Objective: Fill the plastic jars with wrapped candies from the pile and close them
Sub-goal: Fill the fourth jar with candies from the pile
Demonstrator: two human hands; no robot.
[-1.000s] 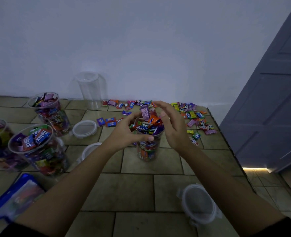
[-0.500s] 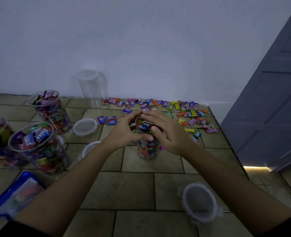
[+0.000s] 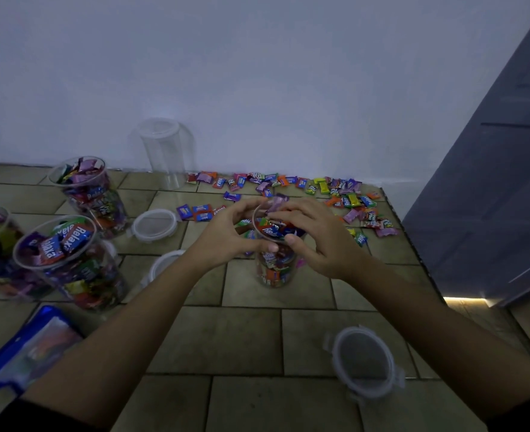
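Floor (image 3: 251, 338): tiled. Filled jars (image 3: 70, 260) stand at left, no lids on. Jar (image 3: 274, 272) stands upright at centre, heaped. Left hand (image 3: 226, 235) curls round jar rim. Right hand (image 3: 320, 244): fingers laid straight across jar mouth, pressing candies (image 3: 270, 230). Candy pile (image 3: 335, 194) lies behind jar, along wall.

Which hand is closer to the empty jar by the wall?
Left. The left hand is in front of the empty jar, slightly right; the right hand is farther right, past the candy jar.
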